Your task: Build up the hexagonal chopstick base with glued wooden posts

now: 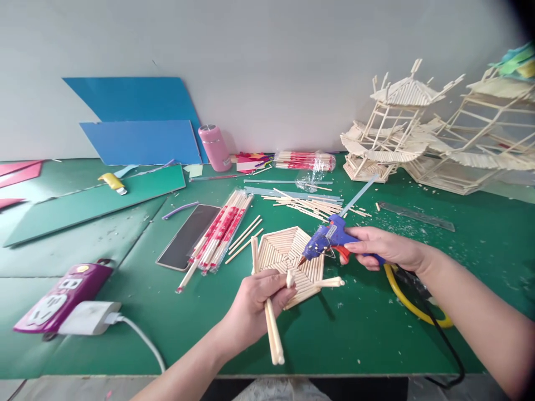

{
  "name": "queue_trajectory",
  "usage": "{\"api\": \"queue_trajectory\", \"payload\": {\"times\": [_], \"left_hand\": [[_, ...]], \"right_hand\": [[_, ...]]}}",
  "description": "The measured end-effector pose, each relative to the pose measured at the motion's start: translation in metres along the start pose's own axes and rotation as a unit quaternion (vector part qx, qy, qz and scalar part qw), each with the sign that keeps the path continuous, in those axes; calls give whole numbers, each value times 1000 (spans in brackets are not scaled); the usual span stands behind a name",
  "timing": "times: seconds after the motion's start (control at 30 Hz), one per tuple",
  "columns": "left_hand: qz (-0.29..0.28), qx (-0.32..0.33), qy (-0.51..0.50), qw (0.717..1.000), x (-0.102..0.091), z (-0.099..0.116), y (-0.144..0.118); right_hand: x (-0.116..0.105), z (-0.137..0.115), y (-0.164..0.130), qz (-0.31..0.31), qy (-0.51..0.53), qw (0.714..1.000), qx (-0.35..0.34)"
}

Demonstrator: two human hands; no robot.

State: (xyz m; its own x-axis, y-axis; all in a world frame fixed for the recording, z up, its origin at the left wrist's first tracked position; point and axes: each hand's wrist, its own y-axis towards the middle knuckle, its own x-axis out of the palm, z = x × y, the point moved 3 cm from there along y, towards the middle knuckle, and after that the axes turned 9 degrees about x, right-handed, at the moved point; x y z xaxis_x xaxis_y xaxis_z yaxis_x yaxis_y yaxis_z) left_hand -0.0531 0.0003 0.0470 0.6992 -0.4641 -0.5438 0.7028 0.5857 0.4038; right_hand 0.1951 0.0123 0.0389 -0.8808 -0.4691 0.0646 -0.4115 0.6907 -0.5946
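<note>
My left hand is closed on a hexagonal panel of wooden sticks, near the table's front. Its sticks run in rings around the centre, and paired-stick legs jut from its corners. A short stick end shows between my thumb and fingers; whether it is joined to the panel I cannot tell. In my right hand is a blue hot glue gun with an orange trigger. Its nozzle points down-left over the panel's middle; contact is unclear. A clear glue stick sticks out behind the gun.
Bagged wooden sticks, a dark phone and loose sticks lie beyond my hands. Stick-built pavilions stand at back right. A pink bottle is by the wall. A purple power strip lies left, a yellow cable right.
</note>
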Motion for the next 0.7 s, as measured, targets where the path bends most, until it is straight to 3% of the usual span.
{"api": "queue_trajectory", "payload": {"times": [0.7], "left_hand": [[4, -5, 3, 1000, -1, 0, 3]], "right_hand": [[-1, 1, 0, 16, 24, 1000, 4]]}}
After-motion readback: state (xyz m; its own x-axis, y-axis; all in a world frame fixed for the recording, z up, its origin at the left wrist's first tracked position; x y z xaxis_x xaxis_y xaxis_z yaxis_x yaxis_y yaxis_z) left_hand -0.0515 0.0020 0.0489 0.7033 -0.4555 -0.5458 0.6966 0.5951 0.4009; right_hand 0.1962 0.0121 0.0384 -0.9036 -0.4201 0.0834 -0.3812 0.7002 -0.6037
